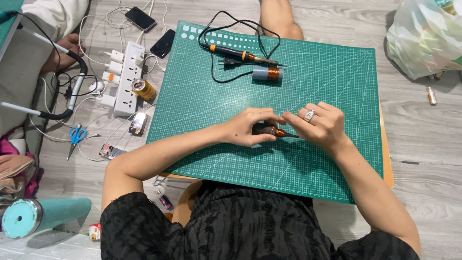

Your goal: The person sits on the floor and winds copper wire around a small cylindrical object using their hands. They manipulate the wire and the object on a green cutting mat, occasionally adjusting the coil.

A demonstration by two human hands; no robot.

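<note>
Lying on the floor at the far left is a teal tube, and above it blue scissors and a white power strip with chargers plugged in; two dark phones lie near its top end. A green cutting mat covers the low bench. Near the mat's top edge rests a soldering iron with its black cord, and just below its tip lies a grey spool of copper wire. At the middle of the mat the left hand has its fingers curled closed around a small dark piece wound with copper wire, which sits just above the mat. The right hand, wearing a ring, pinches with its fingers near the pointed end of the same piece, thumb and forefinger close together. A white plastic bag lies on the floor beyond the mat's top right corner
</note>
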